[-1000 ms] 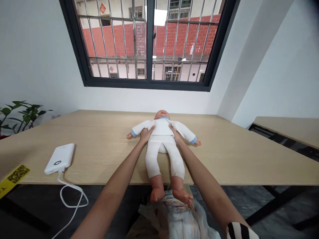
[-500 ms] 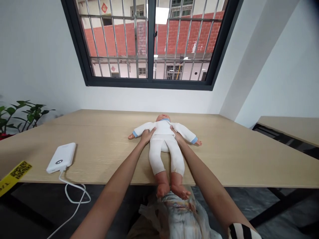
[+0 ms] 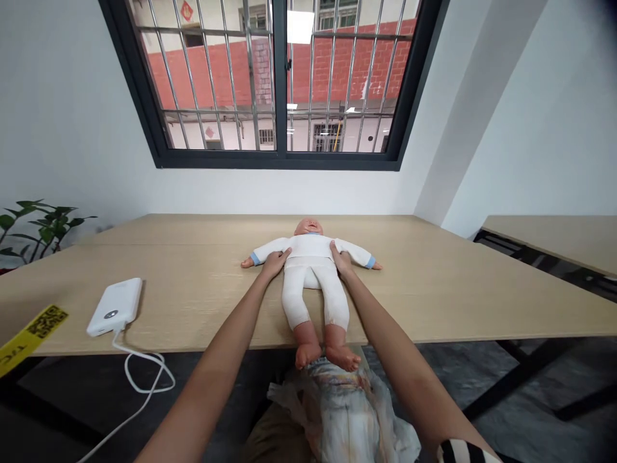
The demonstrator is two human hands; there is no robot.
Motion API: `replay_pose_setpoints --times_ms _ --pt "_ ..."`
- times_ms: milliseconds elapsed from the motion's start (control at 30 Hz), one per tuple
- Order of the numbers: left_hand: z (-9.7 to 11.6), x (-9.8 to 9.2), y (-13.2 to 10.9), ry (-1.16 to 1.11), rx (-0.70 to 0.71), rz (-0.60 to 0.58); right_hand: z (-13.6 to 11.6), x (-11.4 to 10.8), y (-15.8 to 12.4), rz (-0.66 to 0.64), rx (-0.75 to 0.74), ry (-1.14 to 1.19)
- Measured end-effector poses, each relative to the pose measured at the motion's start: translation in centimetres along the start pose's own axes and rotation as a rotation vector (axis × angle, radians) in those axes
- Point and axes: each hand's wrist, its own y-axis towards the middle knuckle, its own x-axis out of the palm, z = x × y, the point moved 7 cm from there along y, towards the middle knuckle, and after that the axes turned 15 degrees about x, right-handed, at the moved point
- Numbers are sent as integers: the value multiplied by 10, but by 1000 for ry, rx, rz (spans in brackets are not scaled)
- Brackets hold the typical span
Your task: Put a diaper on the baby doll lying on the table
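Observation:
A baby doll (image 3: 311,273) in a white outfit with blue cuffs lies face up on the table. Its head points toward the window, its arms are spread, and its bare feet hang past the front edge. My left hand (image 3: 277,262) grips the doll's left-seen side at the waist, thumb on top of the shirt. On the opposite side, my right hand (image 3: 341,260) holds the torso the same way. The fingers under the doll's sides are hidden.
The wooden table (image 3: 193,283) stands below a barred window (image 3: 279,83). A white power bank (image 3: 116,305) with a cable (image 3: 144,386) lies at left, near a yellow label (image 3: 31,337) and a plant (image 3: 45,228). A plastic-wrapped white bundle (image 3: 347,411) rests below the edge.
The doll's head has come further into view, and its arms and legs have shifted slightly. Both hands keep their grip on its sides. My view has turned a little to the right.

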Motion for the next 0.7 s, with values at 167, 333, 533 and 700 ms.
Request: replay_pose_setpoints --times_ms 167,333,533,700 --pt "9 -11 -2 48 41 33 7 -9 -3 49 -50 -162" --pt "22 -16 -2 -58 106 68 6 -14 -14 34 -128 -50" --pt "22 -4 -11 -435 47 -182 7 1 -19 -280 -59 140" --pt "17 -2 -11 -433 45 -192 10 -1 -12 -248 -78 114"
